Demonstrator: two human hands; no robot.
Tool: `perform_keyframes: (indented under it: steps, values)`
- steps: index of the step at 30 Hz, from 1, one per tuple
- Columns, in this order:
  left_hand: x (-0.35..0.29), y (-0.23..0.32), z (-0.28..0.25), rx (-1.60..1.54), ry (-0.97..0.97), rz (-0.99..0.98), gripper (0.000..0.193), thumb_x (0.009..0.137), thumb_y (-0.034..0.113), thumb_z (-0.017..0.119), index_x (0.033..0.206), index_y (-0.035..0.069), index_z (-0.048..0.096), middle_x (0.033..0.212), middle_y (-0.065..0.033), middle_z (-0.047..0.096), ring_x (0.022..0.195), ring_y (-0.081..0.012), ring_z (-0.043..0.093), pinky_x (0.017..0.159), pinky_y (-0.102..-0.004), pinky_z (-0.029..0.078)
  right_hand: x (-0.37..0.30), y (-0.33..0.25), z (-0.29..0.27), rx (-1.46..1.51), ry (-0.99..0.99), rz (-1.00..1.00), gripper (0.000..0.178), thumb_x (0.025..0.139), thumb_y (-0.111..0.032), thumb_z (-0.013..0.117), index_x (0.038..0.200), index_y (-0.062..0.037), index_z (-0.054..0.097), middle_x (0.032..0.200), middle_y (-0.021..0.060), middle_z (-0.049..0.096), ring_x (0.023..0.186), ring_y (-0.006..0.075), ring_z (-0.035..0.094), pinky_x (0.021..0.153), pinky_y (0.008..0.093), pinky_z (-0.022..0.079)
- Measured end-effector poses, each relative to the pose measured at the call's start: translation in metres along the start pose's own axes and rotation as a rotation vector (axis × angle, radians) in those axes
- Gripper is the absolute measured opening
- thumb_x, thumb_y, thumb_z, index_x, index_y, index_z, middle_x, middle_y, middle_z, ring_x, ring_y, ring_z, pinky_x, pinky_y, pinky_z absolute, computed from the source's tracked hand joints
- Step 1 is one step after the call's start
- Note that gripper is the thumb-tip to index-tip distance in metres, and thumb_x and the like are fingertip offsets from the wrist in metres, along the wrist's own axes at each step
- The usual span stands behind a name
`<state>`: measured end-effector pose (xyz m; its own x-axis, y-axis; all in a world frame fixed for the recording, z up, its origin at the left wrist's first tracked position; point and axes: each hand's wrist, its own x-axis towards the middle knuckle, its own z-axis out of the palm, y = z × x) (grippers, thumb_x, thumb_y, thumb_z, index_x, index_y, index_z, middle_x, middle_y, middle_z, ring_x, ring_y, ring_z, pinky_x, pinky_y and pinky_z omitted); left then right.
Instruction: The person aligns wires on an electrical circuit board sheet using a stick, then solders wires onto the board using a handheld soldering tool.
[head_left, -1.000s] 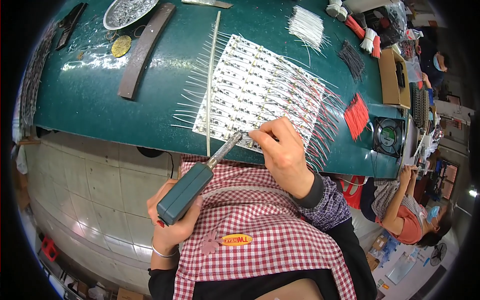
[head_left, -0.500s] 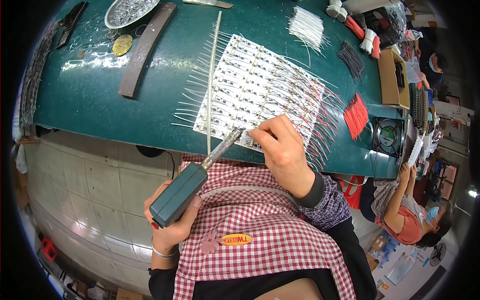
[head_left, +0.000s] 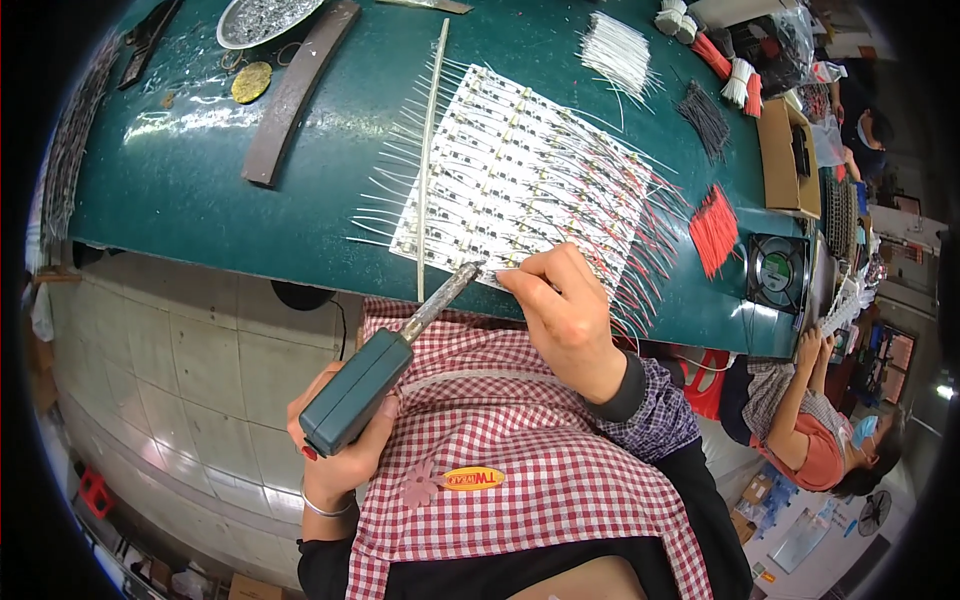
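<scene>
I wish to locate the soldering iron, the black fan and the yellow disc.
Soldering iron [head_left: 357,392], head view: green handle.
Black fan [head_left: 775,269], head view: round hub.
Yellow disc [head_left: 251,83], head view: upper face.

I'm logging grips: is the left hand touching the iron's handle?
Touching: the head view shows the left hand curled around the handle.

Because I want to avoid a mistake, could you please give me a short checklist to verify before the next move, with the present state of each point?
1. Left grip closed around the iron: ok.
2. Tip at the board's near edge: ok.
3. Tip touching the board: cannot tell.
4. Right grip apart from the tip: ok, though the fingertips are close.
5. Wire pinched in the right grip: cannot tell, too small.
6. Strip lying across the board's left side: ok.
</scene>
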<state>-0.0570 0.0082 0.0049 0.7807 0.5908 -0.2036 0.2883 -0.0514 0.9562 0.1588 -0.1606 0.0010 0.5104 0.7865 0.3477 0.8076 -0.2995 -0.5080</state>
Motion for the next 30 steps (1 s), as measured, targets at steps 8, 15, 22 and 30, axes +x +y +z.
perform_keyframes:
  steps: [8,15,22,30]
  values:
    - [0.001,0.002,0.001,0.037,-0.032,0.043,0.02,0.07,-0.004,0.075,0.089,-0.005,0.07,0.084,-0.014,0.068,0.07,-0.0241,0.067,0.061,-0.0308,0.051,-0.001,-0.001,0.002,-0.005,-0.029,0.04,0.025,0.073,0.009,0.072,0.095,-0.002,0.069,0.084,0.0087,0.059,0.076,0.0261,0.057,0.064,0.0358,0.047]
    - [0.006,0.003,0.003,0.054,-0.056,0.088,0.017,0.071,-0.004,0.075,0.087,-0.006,0.069,0.08,-0.0131,0.066,0.067,-0.0238,0.065,0.059,-0.0307,0.049,0.0,0.001,0.002,-0.013,-0.052,0.04,0.023,0.073,0.009,0.07,0.093,-0.0009,0.07,0.084,0.0093,0.059,0.078,0.0261,0.058,0.065,0.0357,0.048]
    - [0.008,0.005,0.002,0.15,-0.043,0.193,0.016,0.07,-0.003,0.075,0.085,-0.005,0.069,0.074,-0.0116,0.062,0.061,-0.0228,0.061,0.055,-0.03,0.046,0.0,0.002,0.005,-0.013,-0.066,0.004,0.029,0.068,0.011,0.063,0.094,-0.0001,0.067,0.088,0.0099,0.057,0.081,0.0267,0.056,0.064,0.0362,0.048]
    - [-0.01,-0.017,-0.004,-0.037,0.001,-0.066,0.022,0.073,-0.001,0.077,0.094,-0.005,0.07,0.085,-0.013,0.07,0.072,-0.0208,0.068,0.064,-0.0287,0.052,0.002,0.003,0.002,-0.043,-0.072,0.005,0.029,0.068,0.01,0.062,0.094,-0.001,0.067,0.089,0.0087,0.057,0.083,0.0262,0.055,0.065,0.036,0.049]
